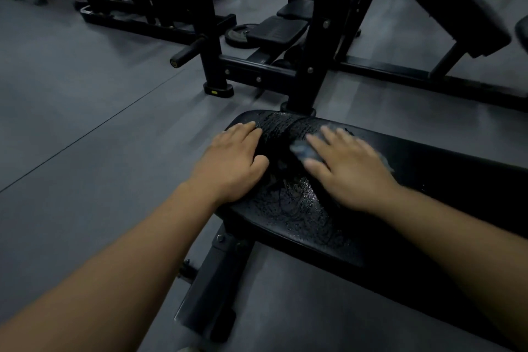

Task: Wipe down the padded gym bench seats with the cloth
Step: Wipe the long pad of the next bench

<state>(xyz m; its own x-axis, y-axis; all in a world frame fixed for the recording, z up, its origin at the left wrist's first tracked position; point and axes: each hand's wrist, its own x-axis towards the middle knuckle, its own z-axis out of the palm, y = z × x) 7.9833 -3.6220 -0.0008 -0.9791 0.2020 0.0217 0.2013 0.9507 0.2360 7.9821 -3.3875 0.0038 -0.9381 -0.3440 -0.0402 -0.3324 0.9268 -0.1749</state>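
Two hands are down on the bench (443, 180), both close to its rounded end. My left hand (231, 160) lies flat with straight fingers on the pad right at that end, holding nothing. I judge it is there to brace me and steady the pad against the push of wiping. My right hand (348, 166) is spread flat too, fingers straight, pressing the cloth (303, 150) onto the pad a little in from the end, toward the far edge. A flat palm spreads the cloth wide and covers more seat than a pinch would. The cloth shows only as a blurred grey-blue fringe around the fingers. Between the hands the pad glistens with wet beads (297, 203), so I take this end as mid-wipe, the long matte stretch beyond my right hand probably not yet done.
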